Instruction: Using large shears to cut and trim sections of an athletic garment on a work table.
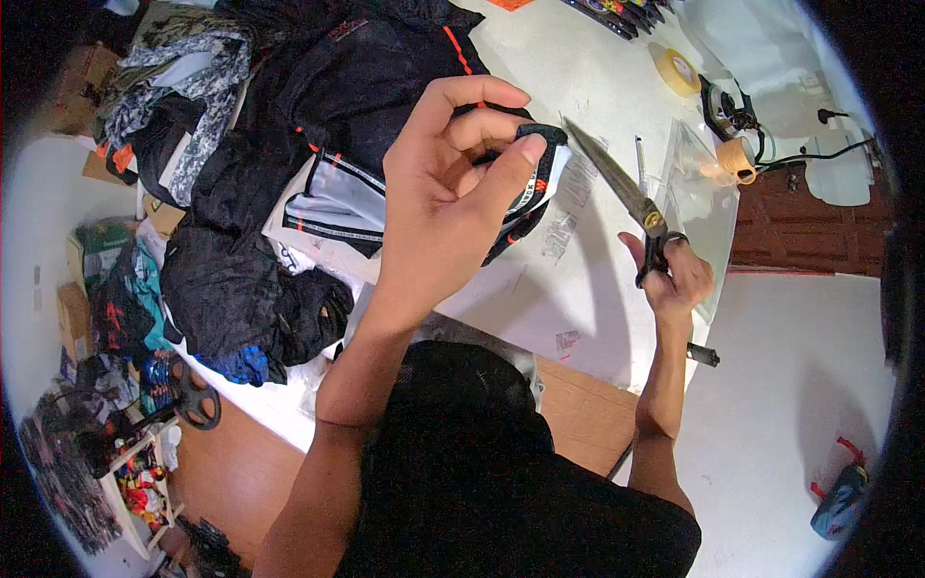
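Holding garment (551, 164) and scissors (624, 191) above white table (597, 328) (clothes (236, 226) heaped left), brown floor (226, 472)

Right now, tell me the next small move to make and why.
I'd probably open the scissors slightly: the right hand has them by the handles, they look shut, and they point toward the black-edged cloth pinched in the fingers of the left hand. Whether they touch it is unclear.
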A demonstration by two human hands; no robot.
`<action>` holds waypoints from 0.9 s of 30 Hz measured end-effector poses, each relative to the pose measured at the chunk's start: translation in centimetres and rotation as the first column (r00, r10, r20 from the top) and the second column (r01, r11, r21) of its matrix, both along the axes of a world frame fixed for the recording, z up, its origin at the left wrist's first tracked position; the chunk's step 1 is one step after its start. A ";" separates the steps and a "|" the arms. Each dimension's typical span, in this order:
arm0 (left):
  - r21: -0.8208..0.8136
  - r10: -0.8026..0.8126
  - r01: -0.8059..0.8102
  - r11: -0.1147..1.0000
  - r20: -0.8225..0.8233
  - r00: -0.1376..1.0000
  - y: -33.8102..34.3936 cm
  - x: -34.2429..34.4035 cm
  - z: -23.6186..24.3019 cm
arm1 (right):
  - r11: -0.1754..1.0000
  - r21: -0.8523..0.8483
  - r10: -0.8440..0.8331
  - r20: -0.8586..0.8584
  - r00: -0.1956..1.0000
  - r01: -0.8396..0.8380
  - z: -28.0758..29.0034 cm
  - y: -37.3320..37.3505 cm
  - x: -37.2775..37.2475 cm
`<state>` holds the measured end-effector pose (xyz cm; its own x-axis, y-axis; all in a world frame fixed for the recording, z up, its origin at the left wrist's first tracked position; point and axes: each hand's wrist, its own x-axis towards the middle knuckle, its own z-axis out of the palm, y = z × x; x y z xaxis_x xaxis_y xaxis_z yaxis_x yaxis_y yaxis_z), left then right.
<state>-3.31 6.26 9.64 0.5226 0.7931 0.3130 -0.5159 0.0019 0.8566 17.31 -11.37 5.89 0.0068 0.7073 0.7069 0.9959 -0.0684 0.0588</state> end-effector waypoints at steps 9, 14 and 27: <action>-0.106 -0.062 0.064 0.992 0.025 0.998 -0.8 0.5 -0.3 | 0.984 0.092 0.020 -0.909 0.416 0.154 -2.1 1.9 -3.8; -0.157 -0.124 0.114 0.981 -0.059 0.991 -1.4 0.3 -1.1 | 0.944 0.329 0.326 -0.943 -0.063 -0.031 1.0 6.0 -7.6; -0.283 -0.164 0.175 0.943 0.064 0.984 -1.0 0.4 -2.9 | 0.918 0.391 0.390 -0.920 -0.034 -0.066 0.1 6.9 -8.5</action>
